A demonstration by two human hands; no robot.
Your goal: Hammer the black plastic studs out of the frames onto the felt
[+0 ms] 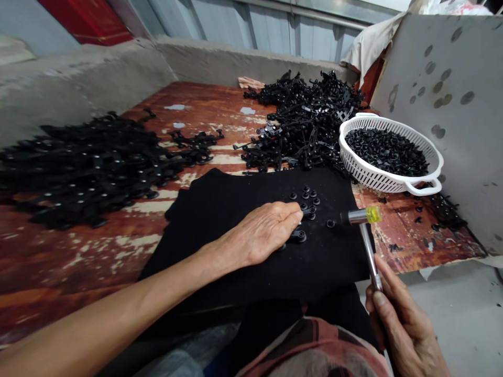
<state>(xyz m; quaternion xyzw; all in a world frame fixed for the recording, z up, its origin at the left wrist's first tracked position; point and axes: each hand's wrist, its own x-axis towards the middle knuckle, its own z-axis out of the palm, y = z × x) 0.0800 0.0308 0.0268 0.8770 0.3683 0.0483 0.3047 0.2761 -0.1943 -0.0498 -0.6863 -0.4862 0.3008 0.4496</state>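
My left hand (267, 228) is closed around a small black plastic part (309, 211) over the black mat (228, 220). Its fingers hide most of that part. Several small round black caps (305, 192) stand on the mat just beyond the fingertips, and another black part (299, 235) lies under the hand. To the right, my right hand (401, 314) grips a hammer (367, 246) by its metal handle. The hammer's head has a yellow face on one side and a dark one on the other, and hangs above the mat's right side near a single black cap (330, 223).
A heap of black parts (78, 167) covers the left of the worn red-brown board (188, 99). Another heap (306, 120) lies at the back. A white basket (393, 180) with small black pieces stands at the right, against a spotted grey panel (451, 94).
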